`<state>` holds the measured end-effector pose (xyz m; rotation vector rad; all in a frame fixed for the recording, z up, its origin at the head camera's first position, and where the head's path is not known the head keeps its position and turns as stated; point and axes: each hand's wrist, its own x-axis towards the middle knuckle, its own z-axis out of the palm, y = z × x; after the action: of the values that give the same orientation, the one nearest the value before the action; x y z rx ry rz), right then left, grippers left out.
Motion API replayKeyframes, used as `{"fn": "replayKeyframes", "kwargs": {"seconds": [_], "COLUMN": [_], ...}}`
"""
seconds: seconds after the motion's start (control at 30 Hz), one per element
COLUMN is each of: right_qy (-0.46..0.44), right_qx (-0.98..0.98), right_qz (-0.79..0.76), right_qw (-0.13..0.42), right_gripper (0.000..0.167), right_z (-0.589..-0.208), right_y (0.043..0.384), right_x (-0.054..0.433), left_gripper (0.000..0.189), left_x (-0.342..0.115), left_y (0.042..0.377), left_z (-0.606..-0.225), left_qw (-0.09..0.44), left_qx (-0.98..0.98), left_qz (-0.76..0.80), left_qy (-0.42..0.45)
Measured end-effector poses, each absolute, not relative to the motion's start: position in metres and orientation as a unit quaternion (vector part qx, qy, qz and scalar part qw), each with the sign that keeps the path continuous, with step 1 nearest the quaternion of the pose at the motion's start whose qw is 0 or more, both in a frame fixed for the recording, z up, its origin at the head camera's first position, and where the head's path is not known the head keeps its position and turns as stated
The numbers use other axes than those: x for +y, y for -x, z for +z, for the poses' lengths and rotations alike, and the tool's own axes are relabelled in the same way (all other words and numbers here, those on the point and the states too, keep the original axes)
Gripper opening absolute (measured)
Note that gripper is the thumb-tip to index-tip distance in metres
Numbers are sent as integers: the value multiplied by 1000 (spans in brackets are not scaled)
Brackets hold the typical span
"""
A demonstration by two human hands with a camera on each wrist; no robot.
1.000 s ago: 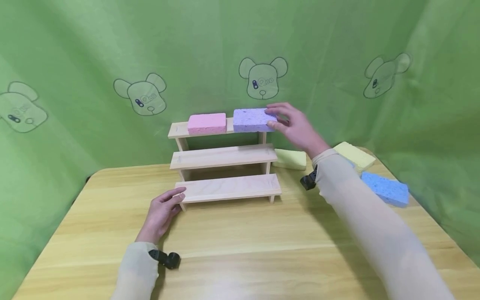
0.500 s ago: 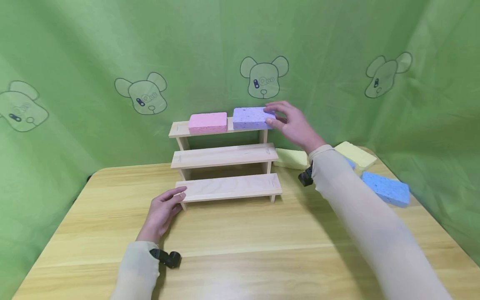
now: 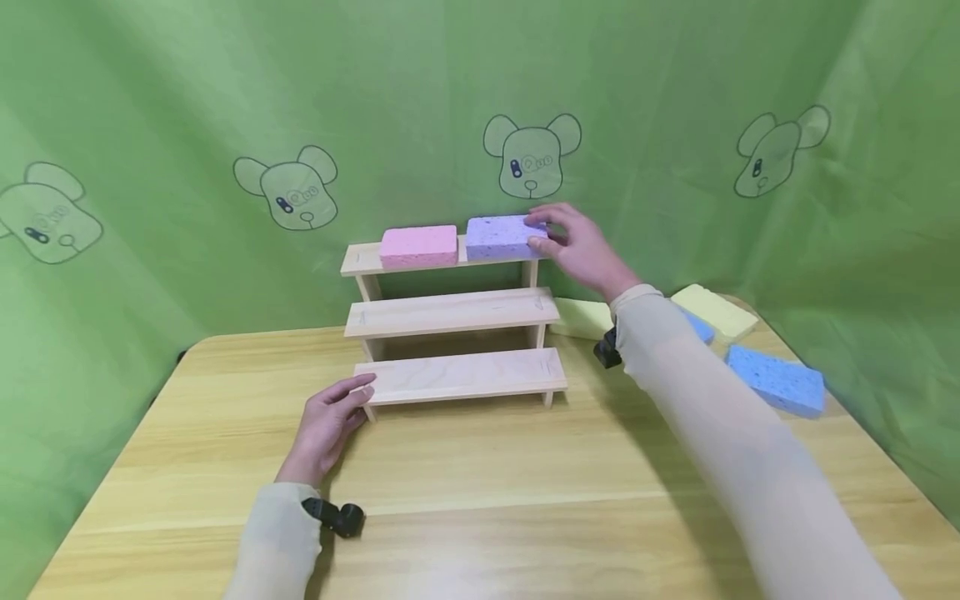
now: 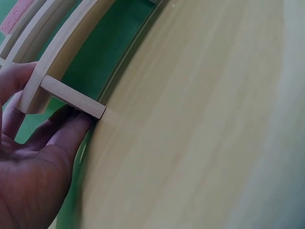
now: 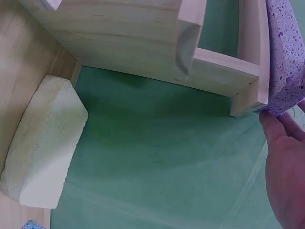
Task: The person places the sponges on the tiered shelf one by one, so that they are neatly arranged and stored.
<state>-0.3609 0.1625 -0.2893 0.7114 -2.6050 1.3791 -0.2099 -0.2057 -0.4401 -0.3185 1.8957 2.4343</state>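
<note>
A three-tier wooden display stand (image 3: 457, 375) stands on the table. At the left end of its lowest step, my left hand (image 3: 324, 425) grips the board; the left wrist view shows the thumb over the board (image 4: 45, 71) and fingers beneath, near the leg. On the top step lies a pink sponge (image 3: 418, 247) at the left. Beside it, a narrow gap apart, a purple sponge (image 3: 498, 237) lies flat. My right hand (image 3: 588, 254) pinches the purple sponge (image 5: 286, 57) by its right end, where the fingers cover part of it.
Right of the stand lies a yellow sponge (image 3: 581, 318), partly behind my right wrist. Farther right are another yellow sponge (image 3: 716, 312), a blue sponge (image 3: 776, 381) and a second blue piece (image 3: 697, 323) half hidden by the sleeve. A green curtain (image 3: 405, 100) hangs close behind the table.
The purple sponge has slid slightly left along the top step with my right hand, narrowing the gap to the pink sponge. My left hand keeps its grip on the stand.
</note>
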Motion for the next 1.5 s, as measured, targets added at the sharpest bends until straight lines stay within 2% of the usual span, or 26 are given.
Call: {"fn": "replayKeyframes", "kwargs": {"seconds": [0.2, 0.47, 0.67, 1.07, 1.5], "right_qy": [-239, -247, -245, -231, -245], "right_qx": [-863, -879, -864, -835, -877], "right_qz": [442, 403, 434, 492, 406], "right_qw": [55, 69, 74, 88, 79], "right_gripper": [41, 41, 42, 43, 54], "right_z": [-291, -291, -292, -295, -301], "right_y": [364, 365, 362, 347, 324], "right_x": [160, 158, 163, 196, 217], "left_gripper": [21, 31, 28, 31, 32], "left_x": [-206, -206, -207, -207, -209], "left_y": [209, 209, 209, 209, 211], "left_z": [-439, -440, -441, -439, -439], "left_qw": [20, 15, 19, 31, 32], "left_qx": [612, 620, 617, 626, 626], "left_qz": [784, 779, 781, 773, 773], "left_qy": [102, 96, 96, 99, 98]}}
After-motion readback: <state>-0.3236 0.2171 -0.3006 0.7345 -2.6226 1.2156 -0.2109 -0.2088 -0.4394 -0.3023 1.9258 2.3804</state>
